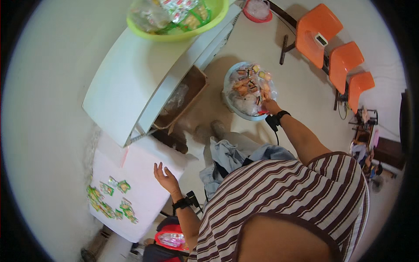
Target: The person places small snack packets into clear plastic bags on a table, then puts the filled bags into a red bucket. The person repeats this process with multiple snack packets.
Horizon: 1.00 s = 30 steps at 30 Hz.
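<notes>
My right hand [271,106] reaches down to the near right rim of a light blue round basin [233,109]. Clear plastic packets with orange-brown snacks [245,86] fill this basin. Something red [263,112] shows just below my fingertips; whether they grip it or a packet is hidden. My left hand [167,178] hangs palm up with fingers apart and nothing in it, near the edge of a white-covered table [147,209]. Small green-edged snack packets [101,203] lie loosely grouped at that table's far left side.
A white counter [131,82] bears a yellow-green basin [176,36] of packets. On its lower shelf sits a cardboard box [193,98]. Orange linked chairs [311,36] line the wall. A red basket [163,240] stands beside my left arm; another red basket [258,18] is farther off.
</notes>
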Available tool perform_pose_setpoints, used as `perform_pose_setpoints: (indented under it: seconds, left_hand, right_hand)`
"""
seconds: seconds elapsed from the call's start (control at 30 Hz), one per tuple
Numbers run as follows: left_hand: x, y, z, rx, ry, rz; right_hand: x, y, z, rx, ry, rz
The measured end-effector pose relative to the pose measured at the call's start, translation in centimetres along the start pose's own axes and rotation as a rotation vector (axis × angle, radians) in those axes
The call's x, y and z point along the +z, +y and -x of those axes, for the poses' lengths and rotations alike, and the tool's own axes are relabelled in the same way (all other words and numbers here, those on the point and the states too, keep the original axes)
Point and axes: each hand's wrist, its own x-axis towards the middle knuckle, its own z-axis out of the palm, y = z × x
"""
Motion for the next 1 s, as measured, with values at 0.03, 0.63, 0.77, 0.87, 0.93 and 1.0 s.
perform_pose_setpoints:
  seconds: [0.03,0.63,0.77,0.87,0.93,1.0]
  left_hand:
    - [0.7,1.1,-1.0,0.029,0.005,0.004]
    - [10.8,9.9,-12.3,0.094,-0.110,0.356]
    - [13.1,11.2,-10.5,-0.042,-0.119,0.496]
    - [15.4,12.9,-9.0,-0.093,-0.104,0.521]
    - [16.9,12.0,-7.4,-0.090,-0.084,0.465]
    - [19.7,11.2,-4.3,-0.201,-0.111,0.402]
  right_hand:
    - [-0.2,0.0,0.8,0.044,-0.006,-0.021]
    - [-6.2,-3.1,2.9,0.293,0.056,-0.364]
    - [-8.3,-3.2,1.1,0.248,0.021,-0.338]
    - [-10.0,-1.8,-2.5,0.203,-0.044,-0.347]
    - [-11.1,-0.7,-3.4,0.193,-0.087,-0.282]
    - [-12.4,1.4,-5.1,0.132,-0.095,-0.250]
